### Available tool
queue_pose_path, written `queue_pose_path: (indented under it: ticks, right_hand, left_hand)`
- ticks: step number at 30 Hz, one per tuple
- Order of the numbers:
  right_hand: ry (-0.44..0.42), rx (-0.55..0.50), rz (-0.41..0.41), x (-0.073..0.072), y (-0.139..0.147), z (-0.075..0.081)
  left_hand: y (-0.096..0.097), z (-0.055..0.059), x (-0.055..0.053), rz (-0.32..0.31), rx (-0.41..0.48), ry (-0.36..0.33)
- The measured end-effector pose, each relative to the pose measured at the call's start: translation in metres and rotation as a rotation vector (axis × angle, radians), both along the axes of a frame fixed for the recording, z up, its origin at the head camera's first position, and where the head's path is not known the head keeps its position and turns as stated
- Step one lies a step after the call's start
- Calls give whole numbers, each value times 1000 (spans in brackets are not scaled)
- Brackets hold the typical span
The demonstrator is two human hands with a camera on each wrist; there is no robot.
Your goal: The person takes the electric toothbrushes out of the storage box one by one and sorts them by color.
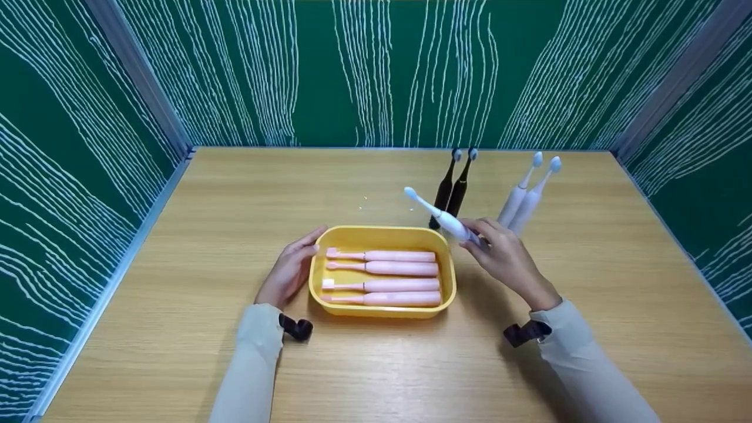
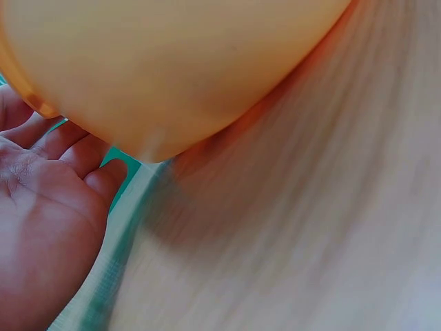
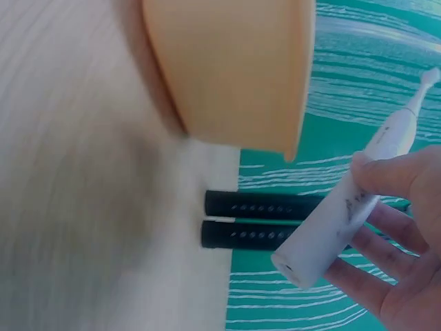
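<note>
A white electric toothbrush is held by its handle in my right hand, above the table just right of a yellow box. Its brush head points up and to the left. The right wrist view shows the thumb and fingers around the toothbrush handle. My left hand rests against the box's left end, thumb at the rim. Seen from the left wrist, that hand's loosely extended fingers lie by the box wall. Several pink electric toothbrushes lie side by side inside the box, heads leftward.
Two black electric toothbrushes stand upright behind the box's right corner. Farther right, two pale lilac electric toothbrushes stand upright behind my right hand, which partly hides their bases. Green walls with white lines enclose the wooden table.
</note>
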State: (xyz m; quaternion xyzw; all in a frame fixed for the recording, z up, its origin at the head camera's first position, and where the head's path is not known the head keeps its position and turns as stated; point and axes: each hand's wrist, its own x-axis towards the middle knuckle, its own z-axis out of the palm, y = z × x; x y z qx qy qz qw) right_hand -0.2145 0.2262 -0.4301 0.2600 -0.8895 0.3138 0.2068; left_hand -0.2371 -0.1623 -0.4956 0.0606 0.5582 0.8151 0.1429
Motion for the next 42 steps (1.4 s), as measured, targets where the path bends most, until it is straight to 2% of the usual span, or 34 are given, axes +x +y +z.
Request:
queue_pose_path:
  ticks: [5, 16, 29, 34, 42]
  right_hand:
    - [4, -68, -24, -4, 7, -7]
    - [114, -234, -60, -10, 19, -25]
    - [44, -444, -252, -13, 31, -34]
    - [-13, -537, -302, -14, 36, -34]
    - [-31, -586, -367, -13, 45, -35]
  left_hand:
    - [0, 1, 0, 2, -3, 1]
    - [0, 0, 1, -29, -4, 13]
    - [1, 0, 1, -5, -5, 7]
    - [1, 0, 1, 3, -1, 11]
    - [0, 0, 1, -16, -4, 6]
